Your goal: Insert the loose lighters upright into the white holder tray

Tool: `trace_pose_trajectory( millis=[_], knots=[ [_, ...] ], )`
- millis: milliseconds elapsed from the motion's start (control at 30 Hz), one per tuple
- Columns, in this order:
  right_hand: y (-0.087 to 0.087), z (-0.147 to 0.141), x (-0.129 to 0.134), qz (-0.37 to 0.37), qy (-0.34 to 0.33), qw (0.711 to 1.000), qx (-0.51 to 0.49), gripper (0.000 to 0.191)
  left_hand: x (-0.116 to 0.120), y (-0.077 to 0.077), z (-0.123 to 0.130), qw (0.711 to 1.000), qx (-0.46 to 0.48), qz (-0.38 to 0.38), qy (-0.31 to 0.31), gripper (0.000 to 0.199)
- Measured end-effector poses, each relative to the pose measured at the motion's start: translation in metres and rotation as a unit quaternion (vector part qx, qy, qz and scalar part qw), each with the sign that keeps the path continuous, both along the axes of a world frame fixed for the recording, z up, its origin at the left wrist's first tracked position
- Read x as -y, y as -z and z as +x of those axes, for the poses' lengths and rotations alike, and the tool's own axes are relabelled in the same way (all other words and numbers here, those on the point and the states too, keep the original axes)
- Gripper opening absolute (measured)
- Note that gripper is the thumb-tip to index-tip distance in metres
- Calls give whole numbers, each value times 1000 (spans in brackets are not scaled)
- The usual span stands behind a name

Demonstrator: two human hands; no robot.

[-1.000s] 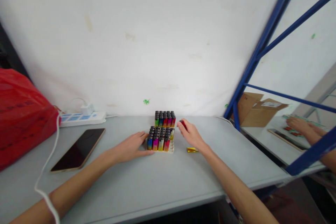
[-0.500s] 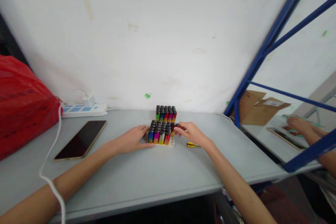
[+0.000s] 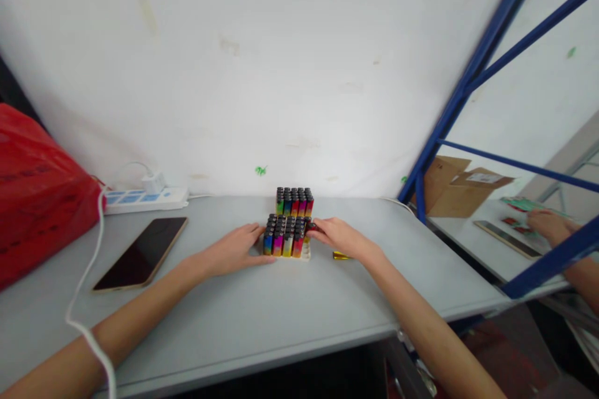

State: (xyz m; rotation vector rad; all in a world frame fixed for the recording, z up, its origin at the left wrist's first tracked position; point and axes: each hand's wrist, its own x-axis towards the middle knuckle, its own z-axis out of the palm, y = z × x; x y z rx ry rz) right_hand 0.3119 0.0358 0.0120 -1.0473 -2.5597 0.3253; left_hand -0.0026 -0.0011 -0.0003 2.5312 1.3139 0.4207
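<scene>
Upright lighters in several colours fill most of a white tray on the table. My left hand rests at the tray's left side, thumb and fingers spread around its corner. At the right side, my right hand pinches a lighter with a dark top, held at the partly filled right column. Behind stands a second block of upright lighters. A single yellow lighter lies on the table beneath my right wrist.
A phone lies on the left, near a white power strip, a white cable and a red bag. On the right are a blue metal frame, a cardboard box and another person's hand.
My right hand has moved very slightly, its fingers closer over the tray's right column. My left hand stays put. The camera view has shifted a little.
</scene>
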Motion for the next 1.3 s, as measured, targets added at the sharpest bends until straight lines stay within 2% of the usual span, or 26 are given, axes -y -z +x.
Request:
trace_pose_trajectory(
  millis=[100,167,233,367,467,567,700,900,1000,1100,1200,1300],
  knots=[
    [-2,-9,0,7,5,999,34,17,1,-1,0,1000,-1,-5,-6,62],
    [-7,-7,1,-19,8,999,50,22,1,-1,0,1000,2,-2,-7,62],
    [-13,7,1,-64,11,997,48,31,2,0,0,1000,0,0,-7,62],
    [-22,53,-2,-134,14,990,37,40,1,0,0,1000,-10,0,-14,63],
    [-20,79,-8,-187,27,978,93,48,0,-1,0,1000,-5,-2,-15,64],
    [-12,83,-13,-211,41,968,130,40,0,0,0,1000,1,-7,-18,64],
    [-5,70,-16,-195,61,975,86,28,2,1,-1,1000,6,-1,-20,64],
    [-1,51,-16,-107,84,989,-59,37,1,4,-3,1000,15,5,-22,61],
    [5,42,-22,-57,95,985,-130,37,0,5,-3,1000,22,1,-22,59],
    [13,32,-29,-80,115,958,-249,43,-1,4,-4,1000,23,-1,-21,59],
    [15,23,-31,-154,116,903,-383,57,-1,3,-3,999,26,-5,-24,57],
    [12,18,-25,-247,95,849,-457,63,-1,4,-3,999,28,3,-32,54]
  ],
)
